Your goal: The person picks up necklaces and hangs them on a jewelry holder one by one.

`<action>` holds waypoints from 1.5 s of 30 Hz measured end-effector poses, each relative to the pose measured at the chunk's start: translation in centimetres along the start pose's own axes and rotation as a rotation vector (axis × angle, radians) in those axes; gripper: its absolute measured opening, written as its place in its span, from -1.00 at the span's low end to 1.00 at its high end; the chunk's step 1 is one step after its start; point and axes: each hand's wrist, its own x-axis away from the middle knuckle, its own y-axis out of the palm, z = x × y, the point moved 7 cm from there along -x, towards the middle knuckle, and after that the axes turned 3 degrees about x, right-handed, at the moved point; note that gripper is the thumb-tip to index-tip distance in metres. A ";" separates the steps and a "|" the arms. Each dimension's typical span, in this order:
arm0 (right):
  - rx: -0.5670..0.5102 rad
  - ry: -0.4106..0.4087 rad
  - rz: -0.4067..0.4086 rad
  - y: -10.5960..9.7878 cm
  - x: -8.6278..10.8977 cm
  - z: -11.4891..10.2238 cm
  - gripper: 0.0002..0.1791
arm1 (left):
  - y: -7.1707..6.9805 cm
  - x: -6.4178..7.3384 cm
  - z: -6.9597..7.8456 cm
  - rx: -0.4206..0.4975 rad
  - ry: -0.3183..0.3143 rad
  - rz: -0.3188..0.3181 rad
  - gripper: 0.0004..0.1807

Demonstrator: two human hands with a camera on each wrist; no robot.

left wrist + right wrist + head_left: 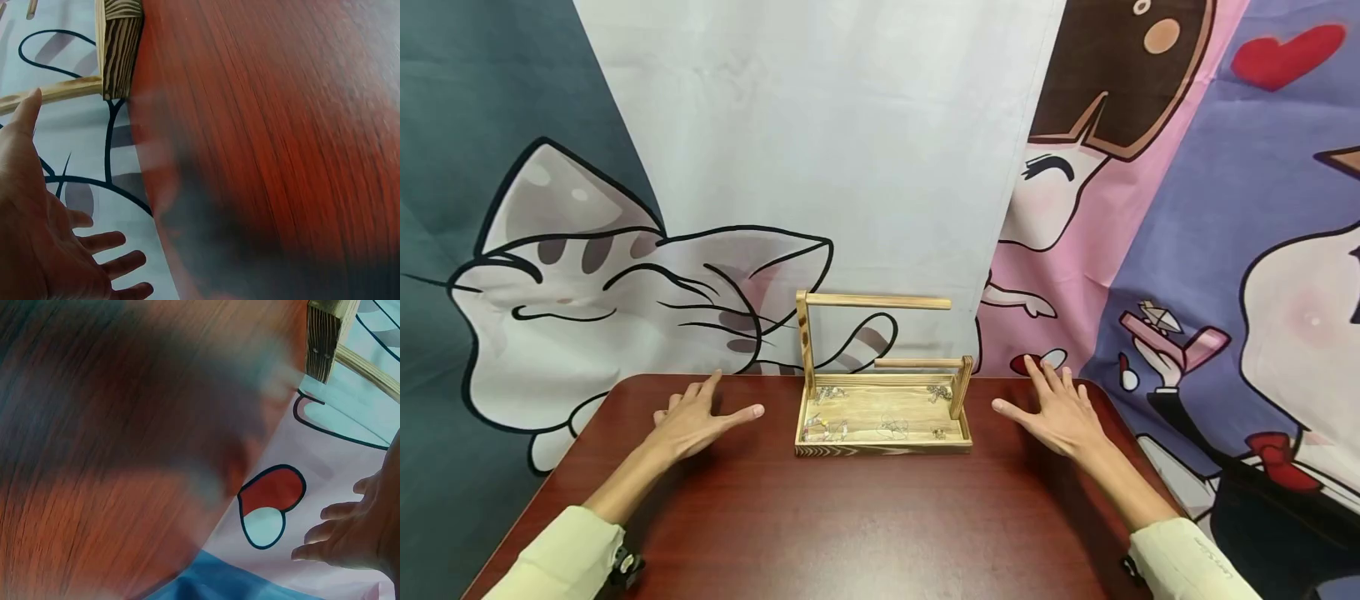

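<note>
1. A shallow, rectangular tray of pale, striped-grain wood point(883, 450) sits on the dark red wood-grain table point(880, 517), near the middle of its far edge.
2. A tall, square wooden post point(807, 346) stands at the tray's left end and carries a long, pale wooden rod point(880, 302) pointing right; a shorter wooden post point(961, 387) at the right end bears a shorter rod point(917, 363) pointing left.
3. Small, thin trinkets lie in the tray: a greyish cluster point(829, 392) at the far left corner, a darker cluster point(938, 392) at the far right, colour-flecked bits point(824, 429) at the near left, a fine, wiry tangle point(892, 427) by the near edge and a little golden piece point(938, 433) at the near right (all too small to identify).
4. The person's left hand point(688, 423) is over the table's far left corner, fingers spread, thumb out toward the tray.
5. The right hand point(1063, 415) is over the far right corner, thumb wide of the fingers, which have slight gaps between them.
6. Behind the far edge hangs a cartoon-printed cloth point(850, 125).
</note>
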 end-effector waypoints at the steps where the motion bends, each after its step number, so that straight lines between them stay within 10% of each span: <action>1: -0.001 -0.002 0.001 0.1 0.0 -0.1 0.31 | 0.1 0.0 0.2 0.007 0.002 0.000 0.44; 39: 0.016 -0.128 -0.017 2.7 -0.3 -6.9 -0.04 | 3.9 -0.8 6.5 0.253 0.081 -0.051 0.05; 45: 0.004 -0.145 -0.013 2.7 -0.5 -8.1 -0.08 | 4.9 -0.9 7.2 0.417 0.052 -0.116 -0.01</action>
